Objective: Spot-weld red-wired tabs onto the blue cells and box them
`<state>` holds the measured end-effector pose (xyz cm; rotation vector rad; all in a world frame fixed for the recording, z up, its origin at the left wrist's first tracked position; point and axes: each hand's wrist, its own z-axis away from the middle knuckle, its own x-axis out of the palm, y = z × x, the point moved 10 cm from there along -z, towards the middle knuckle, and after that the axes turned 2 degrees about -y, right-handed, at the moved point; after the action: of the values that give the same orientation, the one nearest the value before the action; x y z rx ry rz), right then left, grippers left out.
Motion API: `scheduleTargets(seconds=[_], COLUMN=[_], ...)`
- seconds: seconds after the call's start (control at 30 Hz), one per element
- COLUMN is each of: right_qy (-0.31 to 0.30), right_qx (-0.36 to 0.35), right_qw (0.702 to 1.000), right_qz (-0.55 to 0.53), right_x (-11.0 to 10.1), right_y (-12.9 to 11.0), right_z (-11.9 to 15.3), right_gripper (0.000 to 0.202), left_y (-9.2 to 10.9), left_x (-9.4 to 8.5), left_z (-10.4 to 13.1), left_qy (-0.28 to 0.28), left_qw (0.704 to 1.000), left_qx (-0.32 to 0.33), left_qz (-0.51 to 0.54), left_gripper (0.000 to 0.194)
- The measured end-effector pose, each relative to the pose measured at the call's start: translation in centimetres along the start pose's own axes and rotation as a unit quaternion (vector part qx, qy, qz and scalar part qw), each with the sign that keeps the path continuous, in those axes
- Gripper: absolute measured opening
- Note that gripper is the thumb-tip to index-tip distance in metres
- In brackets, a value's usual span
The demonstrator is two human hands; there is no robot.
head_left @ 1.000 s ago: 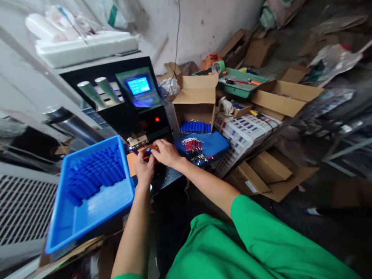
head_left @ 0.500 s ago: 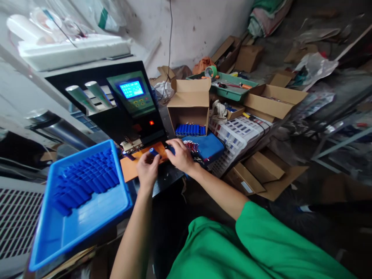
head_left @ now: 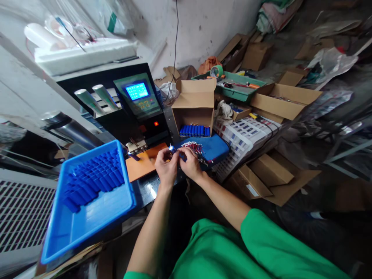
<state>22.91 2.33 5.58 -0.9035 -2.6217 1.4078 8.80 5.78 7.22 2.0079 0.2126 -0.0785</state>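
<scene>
Close together above the right end of an orange board (head_left: pixel 141 166), my two hands almost meet at the fingertips. My left hand (head_left: pixel 166 168) is closed around a blue cylindrical battery cell (head_left: pixel 172 148), whose shiny end sticks up past the fingers. My right hand (head_left: pixel 191 164) is pinched at the left thumb; a bit of blue shows under its fingers, but what it grips is hidden. Just beyond lies a bundle of thin red and white wires (head_left: pixel 193 147) on a blue pad (head_left: pixel 216 149). Another cell (head_left: pixel 134 156) stands under the welding machine's head (head_left: pixel 136 146).
A blue tray (head_left: pixel 87 228) full of blue cells is at the left. The black machine with a lit screen (head_left: pixel 137 91) stands behind the board. An open cardboard box (head_left: pixel 193 101) holds a row of cells. A white plastic basket (head_left: pixel 232 137) and cartons (head_left: pixel 267 172) lie right.
Both hands have moved right, off the middle of the orange board, and come together. The cell in my left hand has moved with it, its shiny end now up.
</scene>
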Motion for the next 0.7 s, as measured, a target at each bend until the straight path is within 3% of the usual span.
scheduleTargets(seconds=[0.23, 0.4, 0.53, 0.7], right_qy=[0.004, -0.039, -0.044, 0.022], right_qx=[0.018, 0.053, 0.108, 0.242], right_qw=[0.999, 0.998, 0.992, 0.952], right_qz=[-0.03, -0.012, -0.039, -0.185], right_x=[-2.1, -2.4, -2.5, -3.9], right_y=[-1.6, -1.5, 0.7, 6.6], right_z=[0.0, -0.5, -0.3, -0.3], right_gripper=[0.023, 0.024, 0.029, 0.047], left_y=[2.4, 2.2, 1.6, 1.6], left_x=[-0.1, 1.1, 2.3, 2.2], left_z=[0.9, 1.2, 1.3, 2.5], left_qy=[-0.005, -0.038, -0.058, -0.107], left_qw=[0.979, 0.96, 0.96, 0.946], left_qx=[0.148, 0.207, 0.201, 0.237], left_qz=[-0.14, -0.184, -0.188, -0.192], left_gripper=[0.012, 0.011, 0.015, 0.013])
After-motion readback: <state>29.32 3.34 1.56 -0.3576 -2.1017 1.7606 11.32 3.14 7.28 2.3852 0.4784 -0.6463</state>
